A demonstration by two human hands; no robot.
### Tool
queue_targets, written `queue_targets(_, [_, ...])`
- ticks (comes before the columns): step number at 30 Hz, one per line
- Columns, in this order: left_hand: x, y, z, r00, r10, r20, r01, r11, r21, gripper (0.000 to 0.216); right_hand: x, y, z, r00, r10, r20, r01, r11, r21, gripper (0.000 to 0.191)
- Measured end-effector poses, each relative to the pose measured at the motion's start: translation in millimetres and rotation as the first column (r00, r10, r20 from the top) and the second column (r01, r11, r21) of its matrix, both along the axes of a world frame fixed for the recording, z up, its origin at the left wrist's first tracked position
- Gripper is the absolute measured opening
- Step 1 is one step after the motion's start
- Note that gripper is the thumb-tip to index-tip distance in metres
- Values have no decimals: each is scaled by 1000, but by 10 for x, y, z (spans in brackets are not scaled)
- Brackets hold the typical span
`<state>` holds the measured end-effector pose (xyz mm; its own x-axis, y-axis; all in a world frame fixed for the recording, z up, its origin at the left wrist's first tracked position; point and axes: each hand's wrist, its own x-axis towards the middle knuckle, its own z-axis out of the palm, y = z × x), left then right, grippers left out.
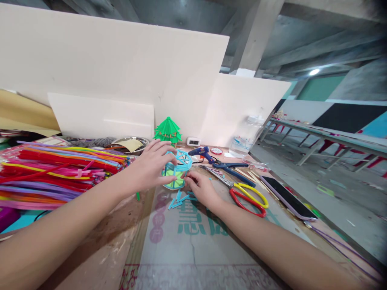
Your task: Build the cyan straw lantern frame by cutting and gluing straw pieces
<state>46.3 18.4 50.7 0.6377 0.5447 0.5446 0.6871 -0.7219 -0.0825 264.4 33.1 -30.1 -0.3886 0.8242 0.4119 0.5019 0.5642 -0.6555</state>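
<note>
A small light-blue openwork frame with a yellow-green panel in its lower part stands on the work surface. My left hand grips it from the left, index finger at the upper part and thumb lower down. On its lower right side, my right hand is closed in a pinch close to the frame. What lies between those fingertips is too small to make out. Several short light-blue strips are scattered in front of the frame. Behind it rises a green tiered roof-shaped piece.
Coloured pipe cleaners are heaped at left. To the right lie scissors, blue-handled pliers, a blue glue gun and a phone. A small digital clock and a plastic bottle stand before white boards.
</note>
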Motion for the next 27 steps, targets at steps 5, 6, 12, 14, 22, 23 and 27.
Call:
queue_targets(5, [0, 19, -21, 1000, 12, -27, -12, 1000, 12, 29, -3, -11, 9, 1000, -2, 0, 2, 1000, -10, 19])
queue_targets(6, [0, 23, -21, 1000, 12, -28, -12, 1000, 13, 30, -2, -9, 7, 1000, -2, -1, 2, 1000, -13, 19])
queue_targets(12, [-16, 23, 28, 997, 14, 73, -9, 998, -65, 41, 0, -4, 1, 1000, -7, -5, 7, 1000, -7, 20])
queue_targets(14, [-24, 33, 22, 994, 58, 95, -51, 996, -77, 37, -4, -9, 12, 1000, -9, -7, 9, 1000, -8, 20])
queue_targets(22, [-28, 135, -111, 992, 17, 125, -8, 997, -74, 31, -4, -1, 12, 1000, -31, 1, 31, 999, -21, 19])
queue_targets(23, [-27, 139, -115, 992, 10, 127, 0, 997, -73, 31, -1, 2, 6, 1000, -30, 4, 30, 999, -19, 19])
queue_targets(27, [-31, 147, -111, 991, -16, 132, 28, 995, -92, 28, 8, 9, -9, 1000, -27, 14, 27, 999, -25, 20])
